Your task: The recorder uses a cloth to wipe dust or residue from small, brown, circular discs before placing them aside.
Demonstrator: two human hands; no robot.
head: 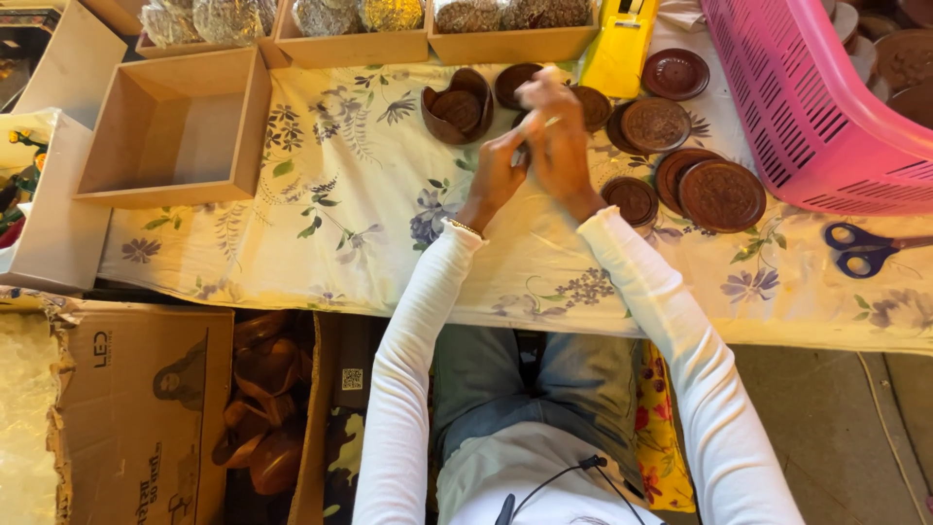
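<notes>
Above the floral cloth (389, 224), both hands are raised together at the middle of the table. The left hand (498, 175) is curled, its fingers closed toward the right hand (556, 136), which is blurred by motion and partly folded over it. Something small and pale is pinched between them, with a thin light strip (550, 122) showing at the right fingers; whether it is tape, wrap or paper cannot be told. How tightly each hand is shut on it cannot be told either, since the fingers overlap.

Judged from its look, the strip is thin, light and limp. It would likely crease or stick to itself, so it is best held by its edges with fingertips and kept taut between both hands.

Around the hands, dark carved wooden discs (721, 194) are scattered on the cloth, some stacked, with a small wooden bowl (457, 105) just beyond the left hand. These appear rigid and moderately light, with smooth polished faces that could slip; they would be taken by the rim, thumb on top and fingers beneath.

An empty wooden box (175, 131) stands well to the left. Boxes holding wrapped bundles (350, 17) line the far edge. A pink basket (816, 107) lies tilted at the right, and blue scissors (860, 248) rest near it on the cloth. A cardboard carton (146, 408) holding more wooden pieces sits on the floor at the left.
</notes>
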